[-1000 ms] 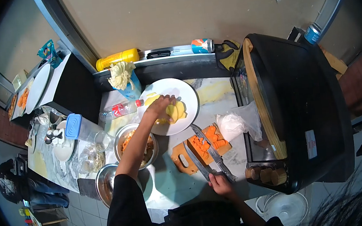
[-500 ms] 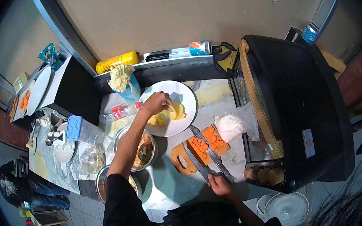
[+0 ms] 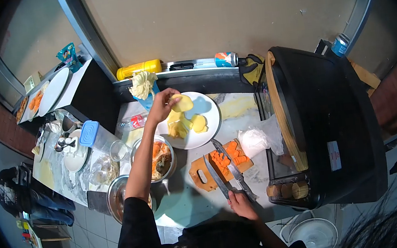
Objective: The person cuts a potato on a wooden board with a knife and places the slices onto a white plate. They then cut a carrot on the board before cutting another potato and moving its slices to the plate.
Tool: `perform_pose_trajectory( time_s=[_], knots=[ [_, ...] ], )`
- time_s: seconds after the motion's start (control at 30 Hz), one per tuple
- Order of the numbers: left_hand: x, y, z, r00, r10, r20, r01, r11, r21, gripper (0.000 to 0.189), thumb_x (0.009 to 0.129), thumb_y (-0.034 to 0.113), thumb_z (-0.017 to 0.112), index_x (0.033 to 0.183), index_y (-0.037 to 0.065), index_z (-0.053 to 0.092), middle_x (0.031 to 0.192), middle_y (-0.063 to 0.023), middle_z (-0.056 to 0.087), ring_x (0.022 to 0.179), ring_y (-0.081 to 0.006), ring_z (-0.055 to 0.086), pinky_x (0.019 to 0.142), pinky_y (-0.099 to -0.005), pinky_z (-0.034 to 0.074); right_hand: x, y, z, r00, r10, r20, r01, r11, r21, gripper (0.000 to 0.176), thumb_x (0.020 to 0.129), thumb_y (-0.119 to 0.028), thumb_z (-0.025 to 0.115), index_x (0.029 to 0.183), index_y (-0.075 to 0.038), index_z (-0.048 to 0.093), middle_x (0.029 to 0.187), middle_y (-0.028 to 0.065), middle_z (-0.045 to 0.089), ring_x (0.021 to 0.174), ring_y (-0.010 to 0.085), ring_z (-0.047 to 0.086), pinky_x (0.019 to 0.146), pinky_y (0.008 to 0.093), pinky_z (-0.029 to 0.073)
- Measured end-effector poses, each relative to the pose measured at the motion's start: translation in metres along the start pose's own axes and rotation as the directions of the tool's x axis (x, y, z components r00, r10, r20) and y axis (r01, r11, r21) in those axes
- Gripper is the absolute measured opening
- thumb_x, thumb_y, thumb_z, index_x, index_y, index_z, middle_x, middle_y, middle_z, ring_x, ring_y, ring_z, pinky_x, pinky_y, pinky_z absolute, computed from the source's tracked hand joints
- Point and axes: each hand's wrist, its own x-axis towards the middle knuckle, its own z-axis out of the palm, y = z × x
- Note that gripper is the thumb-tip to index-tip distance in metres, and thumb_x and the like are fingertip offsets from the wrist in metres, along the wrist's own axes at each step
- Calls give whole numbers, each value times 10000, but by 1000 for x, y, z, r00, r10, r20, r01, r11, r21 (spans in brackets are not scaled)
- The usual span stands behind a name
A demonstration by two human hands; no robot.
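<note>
My left hand [image 3: 161, 106] pinches a yellow potato slice [image 3: 183, 103] above the white plate [image 3: 210, 110]. More potato slices [image 3: 199, 123] and a heap of potato pieces [image 3: 176, 128] lie on that plate. Closed around its handle, my right hand [image 3: 241, 204] has a knife [image 3: 217, 176], the blade pointing away over the left part of the wooden cutting board [image 3: 209, 185]. Diced carrots [image 3: 220, 162] cover the board's middle and right. A second knife [image 3: 235, 169] rests across the board among them, its black handle close to my right hand.
A bag of white powder [image 3: 253, 140] stands beside the board, against a black oven-like appliance [image 3: 327, 110]. Left of the plate are a plastic bottle [image 3: 133, 123], a pot of food [image 3: 162, 158] and a metal bowl [image 3: 115, 200]. A person [image 3: 15, 199] stands far left.
My left hand has lifted a potato slice up from the plate, moving slightly left and away. My right hand stays on its knife. The view has shifted a little.
</note>
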Motion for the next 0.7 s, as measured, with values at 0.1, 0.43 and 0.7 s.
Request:
perform_pose_trajectory(
  time_s=[0.1,0.43,0.7],
  knots=[
    [-11,25,-9,995,-16,-101,5,994,-108,163,917,91,634,1041,-5,593,862,-39,643,803,-93,587,681,-257,492,-1,0,0,999,47,5,-47,997,54,529,1024,-439,373,719,-35,526,515,-4,437,387,93,417,383,270,329],
    [-108,66,43,856,-372,-359,184,868,-462,352,857,32,697,1189,15,583,915,-54,646,786,-92,593,690,-219,505,47,-71,-17,993,-116,-27,119,973,199,507,1017,-475,365,773,-49,490,503,-21,379,372,77,373,359,255,295],
    [-163,40,99,892,-410,-192,188,721,-667,531,854,-8,682,1334,25,456,988,-80,652,901,-136,638,814,-249,526,109,-174,-50,998,-44,-51,54,977,208,488,1015,-467,381,785,-47,476,511,-12,405,367,90,374,349,261,302]
  ],
)
